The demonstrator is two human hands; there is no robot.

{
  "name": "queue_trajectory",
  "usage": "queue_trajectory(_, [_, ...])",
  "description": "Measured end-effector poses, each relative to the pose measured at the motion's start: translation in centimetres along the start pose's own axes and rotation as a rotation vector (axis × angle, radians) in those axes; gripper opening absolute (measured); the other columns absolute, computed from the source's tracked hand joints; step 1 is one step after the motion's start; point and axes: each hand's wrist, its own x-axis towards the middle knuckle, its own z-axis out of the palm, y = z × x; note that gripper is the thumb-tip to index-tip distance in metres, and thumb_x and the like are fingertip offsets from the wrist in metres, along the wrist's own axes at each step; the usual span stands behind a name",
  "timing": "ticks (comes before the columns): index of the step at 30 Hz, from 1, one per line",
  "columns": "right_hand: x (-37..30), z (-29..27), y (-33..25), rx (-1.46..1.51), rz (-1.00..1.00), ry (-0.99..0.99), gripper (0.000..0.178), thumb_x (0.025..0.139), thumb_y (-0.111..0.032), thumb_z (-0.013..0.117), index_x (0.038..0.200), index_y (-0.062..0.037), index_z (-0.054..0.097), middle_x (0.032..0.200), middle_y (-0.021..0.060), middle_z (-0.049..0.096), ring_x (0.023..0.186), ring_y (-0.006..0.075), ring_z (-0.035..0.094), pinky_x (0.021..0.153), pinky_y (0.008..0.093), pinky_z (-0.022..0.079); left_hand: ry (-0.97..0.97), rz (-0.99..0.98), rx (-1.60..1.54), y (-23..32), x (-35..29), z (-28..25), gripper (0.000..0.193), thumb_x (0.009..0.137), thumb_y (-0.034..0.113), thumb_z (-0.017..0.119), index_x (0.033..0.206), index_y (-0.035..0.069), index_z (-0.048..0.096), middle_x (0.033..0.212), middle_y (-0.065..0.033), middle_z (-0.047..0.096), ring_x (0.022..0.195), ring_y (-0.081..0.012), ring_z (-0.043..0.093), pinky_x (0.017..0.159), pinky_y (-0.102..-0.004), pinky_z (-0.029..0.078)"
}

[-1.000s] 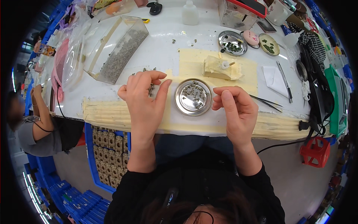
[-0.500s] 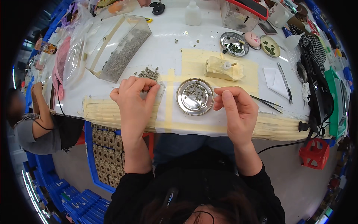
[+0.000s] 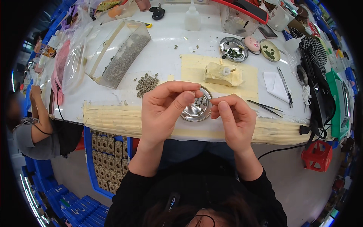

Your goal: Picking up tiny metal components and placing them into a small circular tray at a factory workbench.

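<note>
My left hand (image 3: 162, 111) is over the left side of a round metal dish (image 3: 197, 118), thumb and forefinger pinched together. Whatever small thing may be between those fingertips is too tiny to make out. At the dish's right rim, my right hand (image 3: 238, 123) also has its thumb and fingers drawn together, with any content hidden. Small greyish parts (image 3: 200, 102) lie in the dish, partly covered by my left fingers. A heap of similar small grey parts (image 3: 146, 86) rests on the table beyond my left hand.
Beyond the dish stands a tape-covered block (image 3: 219, 75). Black tweezers (image 3: 264, 107) lie to the right, near a pen (image 3: 285, 87). A clear box of grey granules (image 3: 128, 56) is at the far left. A white squeeze bottle (image 3: 192, 19) stands at the back. Another person (image 3: 36, 132) sits at left.
My left hand has moved right, from the grey heap to the dish, with its fingertips pinched. My right hand stays by the dish's right side. The view has shifted slightly.
</note>
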Motion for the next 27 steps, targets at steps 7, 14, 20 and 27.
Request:
queue_trajectory(7, [-0.1,0.6,0.3,-0.030,-0.153,0.076,0.010,0.085,0.002,0.069,0.095,0.0027,0.066,0.087,0.0070,0.065,0.077,0.0108,0.062,0.070,0.0235,0.050,-0.114,-0.167,-0.332,-2.0,0.4,-0.3,0.017,0.090,0.002,0.067,0.107,-0.003,0.066,0.097,-0.0106,0.071,0.089,-0.0135,0.066,0.079,-0.0251,0.053])
queue_trajectory(14, [0.1,0.8,0.7,-0.150,-0.293,0.098,0.015,0.081,0.005,0.071,0.094,0.0016,0.066,0.086,0.0078,0.064,0.073,0.0148,0.060,0.066,0.0249,0.049,-0.101,-0.033,-0.150,-2.0,-0.2,0.2,0.018,0.087,-0.004,0.067,0.105,-0.005,0.067,0.097,-0.0124,0.070,0.091,-0.0157,0.067,0.081,-0.0272,0.055])
queue_trajectory(20, [0.1,0.8,0.9,-0.245,-0.366,0.106,0.015,0.080,0.005,0.071,0.094,0.0016,0.066,0.085,0.0078,0.064,0.071,0.0150,0.059,0.063,0.0256,0.048,-0.142,0.102,0.065,-2.1,-0.1,0.1,0.019,0.083,-0.007,0.070,0.102,-0.004,0.071,0.091,-0.0099,0.067,0.086,-0.0148,0.064,0.075,-0.0257,0.052])
queue_trajectory(27, [-0.2,0.9,0.8,-0.107,-0.215,0.071,0.009,0.085,0.002,0.068,0.092,0.0018,0.062,0.085,0.0075,0.061,0.073,0.0123,0.057,0.066,0.0244,0.047,-0.164,0.160,0.167,-2.1,-0.3,0.2,0.022,0.080,-0.006,0.073,0.102,-0.002,0.072,0.088,-0.0098,0.066,0.083,-0.0156,0.063,0.072,-0.0261,0.048])
